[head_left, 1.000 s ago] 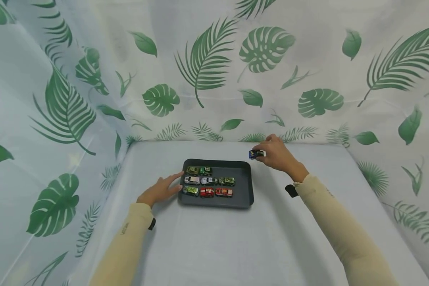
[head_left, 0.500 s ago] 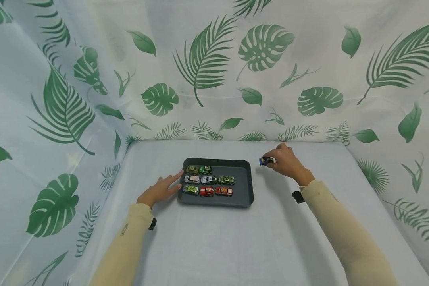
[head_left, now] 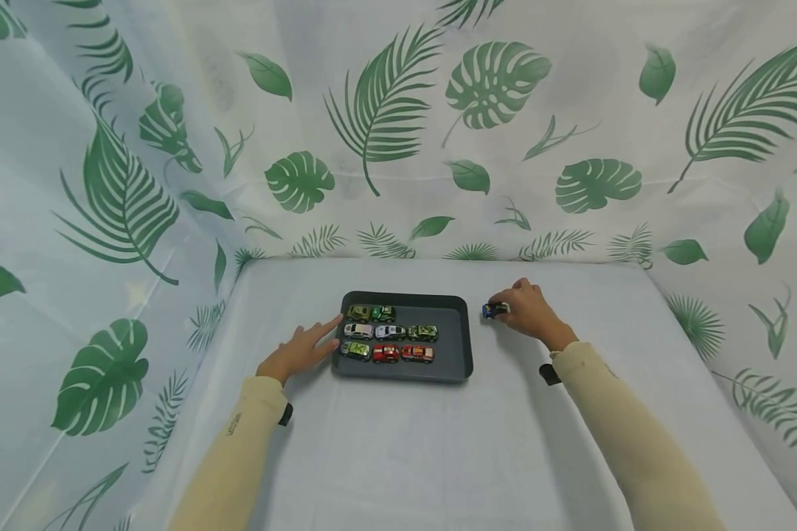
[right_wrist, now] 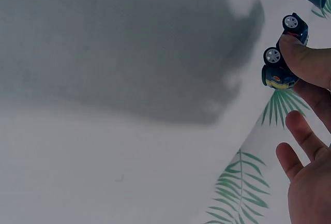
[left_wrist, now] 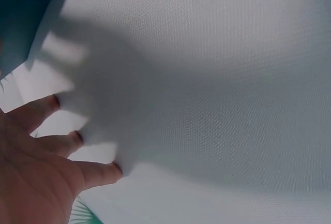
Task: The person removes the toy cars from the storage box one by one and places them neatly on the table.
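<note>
The dark blue toy car (head_left: 490, 312) is located just outside the R rim of the tray (head_left: 453, 328), nearer the tray's rear corner than its front. It is pinched by the R hand (head_left: 533, 313) betw. thumb and finger; the outer two fingers are held clear, per the R wrist view. Contact betw. car and tabletop (head_left: 398, 450) can't be verified.

Tray contents (qty 8, 3 rows, set toward the tray's L end):
- Rear row: olive car (head_left: 360, 314), green car (head_left: 383, 315).
- Mid row: silver car (head_left: 358, 332), white car (head_left: 388, 332), camo car (head_left: 423, 333).
- Front row: lime car (head_left: 355, 350), red car (head_left: 385, 354), orange car (head_left: 417, 353).

Status (est.): 8 units are judged to be in pos. in the tray; 1 unit, the dark blue one, is judged outstanding, as it is held outside the rim. The rear row is 1 unit short of the other two, and bare floor is left at the tray's R end. Direction of transfer (in or out of the tray) can't be determined.

The L hand (head_left: 300, 351) is placed at the tray's L rim w/ fingers extended and spread; nothing is gripped, and the index fingertip is apparently rested on the rim. Black straps (head_left: 549, 375) are worn at both wrists, below beige sleeves (head_left: 627, 424). Behind the tray, a leaf-print backdrop (head_left: 398, 203) is hung.
</note>
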Demonstrator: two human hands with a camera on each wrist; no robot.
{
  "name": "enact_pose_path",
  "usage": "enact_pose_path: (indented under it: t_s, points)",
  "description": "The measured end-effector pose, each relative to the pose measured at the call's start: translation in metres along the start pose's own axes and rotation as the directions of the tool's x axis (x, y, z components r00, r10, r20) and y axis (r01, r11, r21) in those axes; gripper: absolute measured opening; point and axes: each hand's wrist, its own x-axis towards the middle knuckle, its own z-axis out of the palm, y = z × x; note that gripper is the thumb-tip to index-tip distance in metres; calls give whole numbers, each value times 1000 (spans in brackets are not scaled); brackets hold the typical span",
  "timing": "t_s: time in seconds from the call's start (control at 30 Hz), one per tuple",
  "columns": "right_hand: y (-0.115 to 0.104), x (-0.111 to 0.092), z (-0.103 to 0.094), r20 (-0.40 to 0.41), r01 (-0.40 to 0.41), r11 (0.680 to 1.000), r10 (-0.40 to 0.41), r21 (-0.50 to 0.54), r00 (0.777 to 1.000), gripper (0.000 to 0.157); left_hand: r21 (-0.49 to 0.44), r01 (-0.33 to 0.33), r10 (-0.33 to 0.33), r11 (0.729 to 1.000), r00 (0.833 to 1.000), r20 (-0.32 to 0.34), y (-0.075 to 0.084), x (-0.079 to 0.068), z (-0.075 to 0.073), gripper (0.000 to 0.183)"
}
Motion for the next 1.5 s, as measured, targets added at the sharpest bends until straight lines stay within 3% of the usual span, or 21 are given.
enact_pose_path:
  t_s: [0.33,0.93,1.27,1.5]
  points:
    - [1,-1,17,28,-20,1000,20,2,999,31,-3,-14,14,1000,1000,-1,3,-2,2,65]
    - [1,-6,23,18,-44,999,44,-13,999,32,-19,-36,36,999,999,-2,4,0,-1,65]
    - [-1,-7,10,31,-82,996,81,38,996,57,-33,-32,32,999,999,3,1,1,-2,65]
    - [-2,-1,3,56,-115,991,111,71,992,61,-24,-16,16,1000,1000,-2,-3,0,-2,64]
